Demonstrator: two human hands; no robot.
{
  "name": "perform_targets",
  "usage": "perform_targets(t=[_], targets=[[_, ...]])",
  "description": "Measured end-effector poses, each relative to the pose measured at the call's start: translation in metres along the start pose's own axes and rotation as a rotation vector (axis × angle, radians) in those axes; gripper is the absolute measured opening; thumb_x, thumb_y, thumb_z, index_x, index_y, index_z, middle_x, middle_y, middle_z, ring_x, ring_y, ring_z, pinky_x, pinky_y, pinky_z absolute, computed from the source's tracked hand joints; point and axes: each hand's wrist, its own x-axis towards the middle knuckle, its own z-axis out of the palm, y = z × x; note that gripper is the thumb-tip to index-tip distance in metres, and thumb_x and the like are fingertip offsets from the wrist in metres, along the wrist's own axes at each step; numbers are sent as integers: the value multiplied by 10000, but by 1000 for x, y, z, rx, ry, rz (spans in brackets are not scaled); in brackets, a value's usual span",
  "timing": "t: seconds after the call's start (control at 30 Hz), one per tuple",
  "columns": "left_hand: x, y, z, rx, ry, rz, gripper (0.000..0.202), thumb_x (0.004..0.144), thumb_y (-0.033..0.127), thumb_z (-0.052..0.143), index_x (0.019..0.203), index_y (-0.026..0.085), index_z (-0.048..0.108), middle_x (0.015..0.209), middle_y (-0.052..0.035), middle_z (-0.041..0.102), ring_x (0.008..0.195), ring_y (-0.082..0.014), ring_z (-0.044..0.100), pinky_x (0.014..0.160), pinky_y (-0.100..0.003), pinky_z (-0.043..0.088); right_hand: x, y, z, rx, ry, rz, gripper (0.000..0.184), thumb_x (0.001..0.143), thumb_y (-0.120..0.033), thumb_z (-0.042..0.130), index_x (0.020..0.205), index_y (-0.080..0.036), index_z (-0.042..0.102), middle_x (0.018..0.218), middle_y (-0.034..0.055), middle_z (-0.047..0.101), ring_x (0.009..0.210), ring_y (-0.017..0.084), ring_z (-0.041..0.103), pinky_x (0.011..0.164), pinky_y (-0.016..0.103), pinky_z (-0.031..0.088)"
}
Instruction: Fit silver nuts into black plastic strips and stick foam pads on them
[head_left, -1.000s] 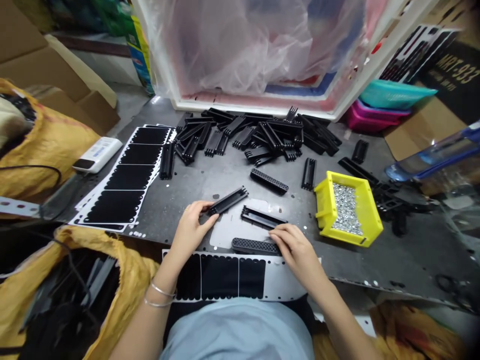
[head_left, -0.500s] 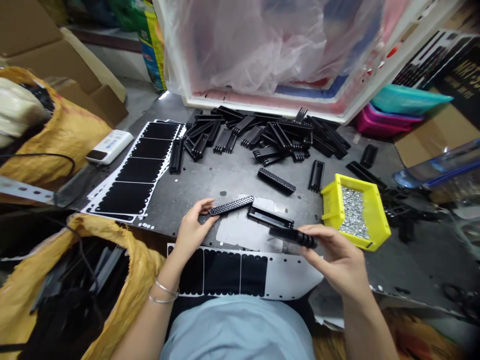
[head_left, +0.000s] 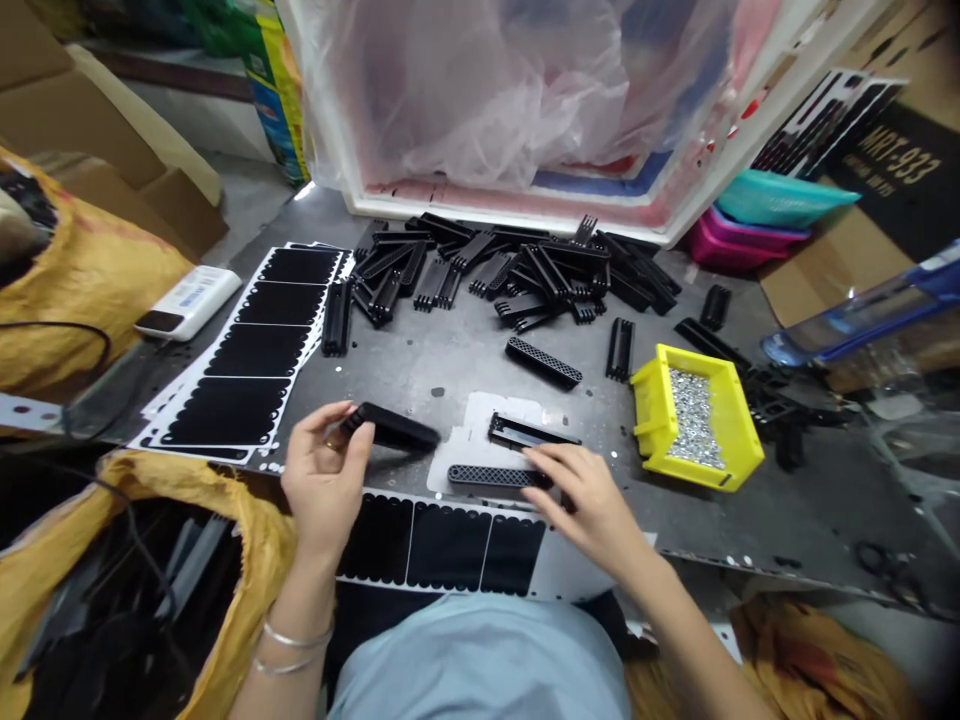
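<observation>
Head view. Left hand [head_left: 324,490] was half closed, with thumb and fingers pinching a black plastic bar [head_left: 394,428] at one end. The bar was held just left of the white liner sheet [head_left: 480,450], which lay on the grey metal worktop [head_left: 420,375]. Right hand [head_left: 585,495] was loosely open, with no visible grip. Its fingertips [head_left: 534,458] were at the right end of a perforated black strip [head_left: 495,476], which lay along the lower edge of the liner sheet. Whether they touched it: cannot tell. A slotted black bracket [head_left: 534,432] lay on the liner sheet, just above the fingertips.

Other items, placed from the liner sheet:
- Behind it: a heap of black comb-like parts [head_left: 480,265] and a second perforated strip [head_left: 544,362].
- Left: stacked sheets of black scalloped pads [head_left: 255,350], then a white power bank [head_left: 187,302].
- Right: a yellow plastic bin [head_left: 694,415] full of small silver screws [head_left: 694,418].
- In front: another pad sheet [head_left: 442,545].
- Far left, below the worktop edge: a yellow woven sack [head_left: 142,570] holding black parts.
</observation>
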Motion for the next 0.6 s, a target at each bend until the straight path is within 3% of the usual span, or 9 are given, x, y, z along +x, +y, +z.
perform_targets(t=[0.07,0.2,0.27,0.37,0.47,0.53,0.6], targets=[[1,10,13,52,-36,163,308,940,282,729,1229,209,648,1169,-60,703,1054,-182,733,980,-350,607,-6,19,-15,-3,75,109,362,1041,-342,564,1394,-268,604,1240,117,687,1118,295,629,944,488,521],[-4,22,57,218,-474,603,242,1014,182,614,1244,224,677,1178,-60,752,1090,-183,729,967,-332,604,0,46,-23,22,40,220,375,1002,-436,616,1339,-280,670,1210,111,674,1086,309,625,971,526,540],[-10,23,75,260,-649,698,240,1048,210,563,1259,210,677,1177,-67,767,1047,-183,748,894,-306,612,3,52,-21,83,-23,234,393,990,-462,633,1347,-301,667,1235,94,667,1137,305,620,1012,524,540],[-17,18,79,259,-792,642,245,1057,313,563,1238,197,681,1143,-64,783,1014,-194,759,866,-315,607,3,56,-21,152,-58,232,438,982,-460,650,1395,-315,629,1264,83,657,1192,293,619,1051,503,535],[-19,11,61,250,-851,534,293,1036,408,590,1244,216,670,1142,-63,783,1047,-218,744,944,-378,586,3,58,-22,208,-14,248,368,1005,-423,621,1348,-298,663,1236,82,678,1182,274,649,1061,475,535],[-21,6,46,299,-840,469,466,960,526,671,1319,230,630,1189,-89,755,1099,-263,714,1003,-459,561,6,58,-21,238,13,263,283,1024,-397,592,1247,-280,721,1208,81,706,1148,264,673,1046,461,544],[-24,2,36,375,-792,389,777,837,621,769,1464,236,520,1325,-145,669,1228,-334,638,1069,-552,516,14,52,-17,279,-9,245,250,1040,-374,566,1175,-275,751,1186,76,736,1120,255,690,1029,452,553]])
